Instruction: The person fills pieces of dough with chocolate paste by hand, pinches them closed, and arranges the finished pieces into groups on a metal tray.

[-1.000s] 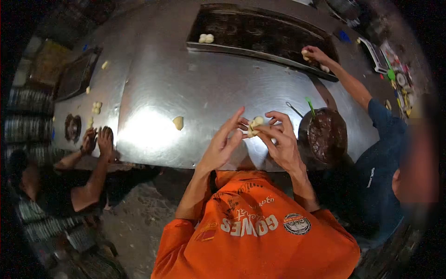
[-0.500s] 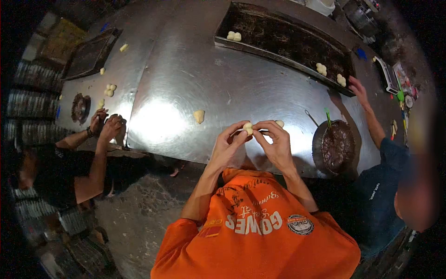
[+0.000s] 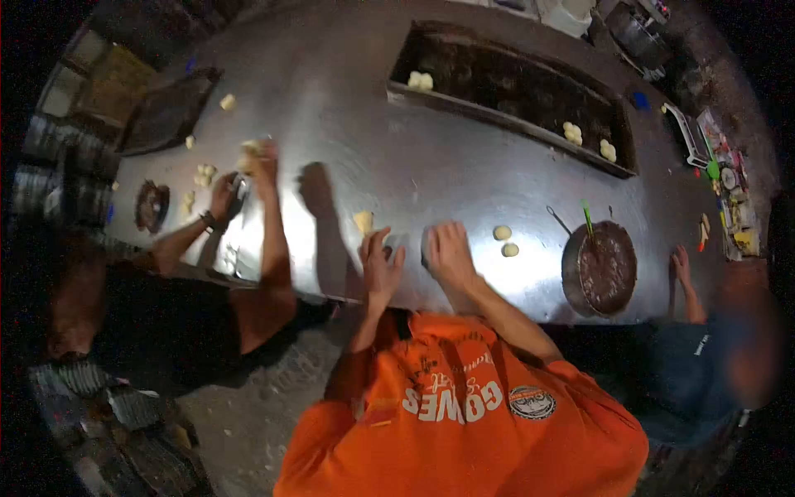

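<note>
My left hand (image 3: 381, 269) is just above the front of the metal table, fingers bent and apart. Its fingertips are right by a pale, wedge-shaped piece of dough (image 3: 363, 221). Beside it, my right hand (image 3: 450, 253) is palm down at the table surface with fingers extended and slightly blurred; the space under its palm is hidden. To the right of that hand, a round dough ball (image 3: 502, 233) and a second dough ball (image 3: 510, 249) lie close together on the table.
A long dark baking tray (image 3: 512, 111) with several dough clusters stands at the back. On the right is a round pan (image 3: 599, 269) of dark, shiny contents with a green-handled tool (image 3: 588, 217). A co-worker's hands (image 3: 244, 178) handle dough at left; another's hand (image 3: 681, 267) is at right.
My hands have moved apart and lowered, no longer pinching dough between them. Two dough balls now show at right. The left co-worker reaches forward; the right one's hand has left the tray.
</note>
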Tool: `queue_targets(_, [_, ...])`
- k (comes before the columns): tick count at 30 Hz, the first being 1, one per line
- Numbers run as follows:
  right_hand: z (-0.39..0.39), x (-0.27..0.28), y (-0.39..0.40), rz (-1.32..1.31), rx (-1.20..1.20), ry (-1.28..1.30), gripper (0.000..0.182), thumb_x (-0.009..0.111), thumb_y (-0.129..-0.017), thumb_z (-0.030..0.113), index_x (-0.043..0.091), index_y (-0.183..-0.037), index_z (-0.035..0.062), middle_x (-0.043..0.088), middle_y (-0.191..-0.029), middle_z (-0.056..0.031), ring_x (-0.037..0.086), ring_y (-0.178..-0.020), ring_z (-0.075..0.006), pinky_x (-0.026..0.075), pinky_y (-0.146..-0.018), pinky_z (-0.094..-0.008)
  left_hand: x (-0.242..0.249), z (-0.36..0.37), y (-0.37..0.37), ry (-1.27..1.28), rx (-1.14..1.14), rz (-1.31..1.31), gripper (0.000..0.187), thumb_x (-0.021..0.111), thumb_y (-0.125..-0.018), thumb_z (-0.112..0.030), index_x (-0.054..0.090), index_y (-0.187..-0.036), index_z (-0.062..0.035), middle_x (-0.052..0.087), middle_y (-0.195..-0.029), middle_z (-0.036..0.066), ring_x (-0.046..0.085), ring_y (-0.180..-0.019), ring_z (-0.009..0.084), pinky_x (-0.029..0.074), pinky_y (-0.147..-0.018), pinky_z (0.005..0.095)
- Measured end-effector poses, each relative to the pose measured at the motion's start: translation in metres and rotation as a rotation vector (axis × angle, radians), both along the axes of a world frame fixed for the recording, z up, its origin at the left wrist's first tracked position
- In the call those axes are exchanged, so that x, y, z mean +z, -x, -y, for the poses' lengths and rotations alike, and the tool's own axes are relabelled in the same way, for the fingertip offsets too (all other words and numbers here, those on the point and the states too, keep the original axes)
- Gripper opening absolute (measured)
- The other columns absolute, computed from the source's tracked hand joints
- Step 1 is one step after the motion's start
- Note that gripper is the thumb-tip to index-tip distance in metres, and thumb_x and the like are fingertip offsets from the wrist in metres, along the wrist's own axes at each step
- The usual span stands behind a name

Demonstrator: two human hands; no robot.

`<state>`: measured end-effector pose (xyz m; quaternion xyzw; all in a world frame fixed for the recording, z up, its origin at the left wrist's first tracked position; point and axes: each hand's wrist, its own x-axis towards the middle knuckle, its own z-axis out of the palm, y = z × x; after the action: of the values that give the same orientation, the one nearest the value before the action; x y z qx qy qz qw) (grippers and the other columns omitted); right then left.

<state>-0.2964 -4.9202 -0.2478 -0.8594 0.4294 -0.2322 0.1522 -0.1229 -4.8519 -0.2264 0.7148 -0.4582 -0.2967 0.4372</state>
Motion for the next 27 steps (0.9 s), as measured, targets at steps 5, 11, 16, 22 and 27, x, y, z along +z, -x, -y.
queue_targets(5, [-0.009,-0.061,0.022,-0.001,0.091,0.089,0.019,0.061,-0.085,0.009,0.060,-0.102,-0.0002,0.059,-0.102,-0.0186,0.053,-0.096,-0.0364,0.045,-0.085,-0.0471,-0.069,0.018,-0.055,0.085,0.189,0.096,0.049,0.064,-0.092,-0.023,0.052,-0.133,0.0012,0.060,-0.115,0.024,0.055,-0.110,0.0366,0.042,-0.096,0.0472])
queue_targets(11, [-0.010,-0.039,-0.006,-0.130,0.083,0.193,0.022,0.058,-0.085,0.007,0.055,-0.105,-0.0036,0.056,-0.103,-0.0197,0.051,-0.097,-0.0370,0.040,-0.093,-0.0459,-0.041,0.039,-0.053,0.226,0.028,0.683,0.031,0.067,-0.091,-0.018,0.058,-0.112,0.0020,0.062,-0.097,0.015,0.061,-0.087,0.0335,0.049,-0.074,0.0399])
queue_targets(16, [-0.004,-0.032,0.030,-0.029,0.103,0.248,0.007,0.061,-0.084,0.006,0.062,-0.085,-0.0008,0.057,-0.081,-0.0160,0.055,-0.082,-0.0348,0.048,-0.074,-0.0414,-0.036,0.039,-0.034,0.019,-0.023,-0.090,0.031,0.069,-0.089,-0.009,0.056,-0.116,-0.0020,0.063,-0.113,0.016,0.064,-0.097,0.0278,0.052,-0.081,0.0362])
queue_targets(22, [-0.025,-0.024,0.001,0.011,0.013,0.057,0.025,0.059,-0.082,0.007,0.059,-0.104,-0.0030,0.057,-0.104,-0.0201,0.054,-0.101,-0.0375,0.046,-0.093,-0.0433,0.014,0.025,0.001,-0.050,-0.148,-0.361,0.037,0.067,-0.093,-0.011,0.054,-0.124,0.0036,0.062,-0.115,0.011,0.059,-0.106,0.0175,0.046,-0.094,0.0296])
queue_targets(27, [-0.003,-0.045,0.033,0.005,0.112,0.189,0.025,0.058,-0.083,0.006,0.056,-0.106,-0.0020,0.054,-0.106,-0.0191,0.052,-0.101,-0.0379,0.045,-0.094,-0.0443,0.028,0.024,-0.010,-0.093,-0.142,-0.367,0.033,0.068,-0.092,-0.015,0.059,-0.120,0.0011,0.063,-0.113,0.008,0.059,-0.104,0.0155,0.046,-0.092,0.0280])
